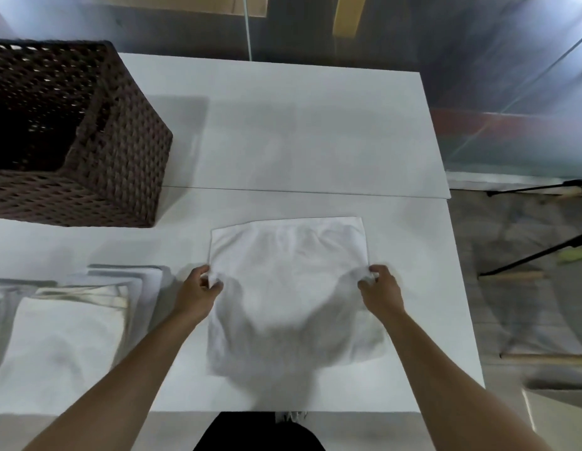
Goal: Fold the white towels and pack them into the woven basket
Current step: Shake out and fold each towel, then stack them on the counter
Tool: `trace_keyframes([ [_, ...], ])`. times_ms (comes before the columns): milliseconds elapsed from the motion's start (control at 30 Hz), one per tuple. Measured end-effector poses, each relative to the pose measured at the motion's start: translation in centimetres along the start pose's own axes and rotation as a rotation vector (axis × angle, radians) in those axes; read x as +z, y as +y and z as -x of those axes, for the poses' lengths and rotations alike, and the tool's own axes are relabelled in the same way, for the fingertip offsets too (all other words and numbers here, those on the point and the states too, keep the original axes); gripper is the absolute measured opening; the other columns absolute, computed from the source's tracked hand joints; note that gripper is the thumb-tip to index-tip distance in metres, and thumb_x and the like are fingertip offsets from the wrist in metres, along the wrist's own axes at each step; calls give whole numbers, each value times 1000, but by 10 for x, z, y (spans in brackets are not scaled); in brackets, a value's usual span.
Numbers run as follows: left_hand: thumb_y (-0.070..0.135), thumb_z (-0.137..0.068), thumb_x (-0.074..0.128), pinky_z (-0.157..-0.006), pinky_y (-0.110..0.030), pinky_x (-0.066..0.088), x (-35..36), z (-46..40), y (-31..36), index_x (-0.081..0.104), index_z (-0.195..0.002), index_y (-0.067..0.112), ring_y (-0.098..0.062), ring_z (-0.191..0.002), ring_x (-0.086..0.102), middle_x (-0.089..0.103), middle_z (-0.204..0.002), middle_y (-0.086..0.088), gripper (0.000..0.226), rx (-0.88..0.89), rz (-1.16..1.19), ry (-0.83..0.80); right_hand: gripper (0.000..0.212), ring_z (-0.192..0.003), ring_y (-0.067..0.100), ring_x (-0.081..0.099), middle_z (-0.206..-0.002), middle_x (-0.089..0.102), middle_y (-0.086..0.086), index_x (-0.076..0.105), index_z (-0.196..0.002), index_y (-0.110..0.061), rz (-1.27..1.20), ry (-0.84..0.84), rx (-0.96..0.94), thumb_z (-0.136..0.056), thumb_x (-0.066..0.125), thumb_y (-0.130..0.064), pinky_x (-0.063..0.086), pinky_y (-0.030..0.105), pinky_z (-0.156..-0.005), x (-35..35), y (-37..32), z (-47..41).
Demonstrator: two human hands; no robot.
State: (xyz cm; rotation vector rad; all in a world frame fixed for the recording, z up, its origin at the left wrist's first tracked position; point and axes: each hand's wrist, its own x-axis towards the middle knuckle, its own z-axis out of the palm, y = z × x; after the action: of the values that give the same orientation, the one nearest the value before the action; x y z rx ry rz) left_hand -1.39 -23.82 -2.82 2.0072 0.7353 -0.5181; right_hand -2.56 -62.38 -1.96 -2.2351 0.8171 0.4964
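— Well, where's the towel [288, 255]?
— On the white table [315, 131], its near half blurred. Left hand [198, 289] pinches its left edge, right hand [380, 288] its right.
— And the basket [120, 157]?
— Far left, cut off by the frame, inside too dark to read.

One head-worn camera looks steeply down, close over the table [315, 131]

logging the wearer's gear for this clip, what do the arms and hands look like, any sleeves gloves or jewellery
Both forearms are bare all the way to the bottom edge of the head view, with no sleeve in sight. The left hand and the right hand wear no gloves, and no ring, watch or bracelet shows, though the picture is slightly blurred. Only a dark garment appears at the waist.
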Motion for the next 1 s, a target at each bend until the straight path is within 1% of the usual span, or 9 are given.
trace_keyframes([
  [100, 15, -89, 73, -92, -44, 54, 7, 32, -23, 59, -122, 16, -29, -99, 67, 68, -104, -1, 35, 21, -44, -3, 49, -116, 38, 58, -128, 58, 17, 49, -139, -13, 23, 2, 2, -93, 64, -21, 48, 42, -99, 7, 25, 29],
  [200, 18, -90, 71, -89, -39, 51, 12, 65, -43, 59, -115, 22, -24, -96, 66, 68, -102, 2, 27, 32, -135, -5, 45, -113, 38, 60, -126, 59, 16, 48, -140, -14, 11, 26, -5, -97, 60, -20, 48, 40, -93, 11, 50, 55],
  [267, 20, -92, 69, -88, -37, 50, 15, 83, -58, 61, -112, 20, -23, -96, 66, 68, -103, 2, 22, 41, -168, 4, 34, -102, 35, 63, -119, 62, 13, 52, -132, -14, 0, 42, -15, -99, 58, -21, 50, 39, -85, 13, 67, 68],
  [400, 23, -96, 63, -85, -36, 50, 23, 112, -85, 65, -100, 16, -25, -96, 66, 70, -98, 0, 8, 26, -185, 64, 12, -83, 31, 64, -102, 61, 9, 60, -107, -19, -1, 100, 17, -99, 56, -27, 56, 48, -81, 16, 105, 83],
  [500, 24, -97, 61, -80, -34, 45, 28, 132, -101, 68, -95, 14, -26, -93, 64, 69, -93, -1, 12, -8, -176, 134, 12, -76, 26, 62, -103, 58, 11, 64, -97, -19, -79, 162, 52, -97, 60, -30, 55, 41, -74, 19, 128, 91],
  [633, 31, -96, 62, -83, -44, 57, 35, 146, -131, 63, -89, 19, -30, -78, 69, 71, -88, 0, 14, -66, -146, 176, 12, -73, 12, 58, -105, 63, 11, 63, -100, -18, -213, 184, 116, -98, 63, -30, 44, 31, -73, 24, 155, 108],
  [733, 33, -97, 60, -77, -49, 60, 41, 155, -145, 58, -88, 20, -30, -66, 71, 70, -79, -3, 16, -87, -143, 183, 12, -71, 10, 55, -93, 65, 6, 60, -99, -17, -247, 218, 115, -99, 63, -30, 41, 30, -68, 25, 165, 125],
  [833, 34, -99, 58, -74, -50, 61, 44, 163, -154, 57, -89, 17, -31, -63, 71, 68, -83, -2, 20, -132, -104, 183, 17, -72, 14, 59, -80, 65, 3, 58, -96, -15, -271, 221, 112, -101, 57, -31, 38, 27, -57, 26, 169, 142],
  [1000, 28, -99, 59, -70, -49, 63, 43, 185, -156, 60, -96, 4, -33, -67, 71, 68, -80, -15, 25, -234, 39, 144, 20, -73, 25, 66, -81, 70, 10, 54, -94, -16, -325, 232, 151, -103, 50, -32, 44, 29, -59, 36, 181, 167],
])
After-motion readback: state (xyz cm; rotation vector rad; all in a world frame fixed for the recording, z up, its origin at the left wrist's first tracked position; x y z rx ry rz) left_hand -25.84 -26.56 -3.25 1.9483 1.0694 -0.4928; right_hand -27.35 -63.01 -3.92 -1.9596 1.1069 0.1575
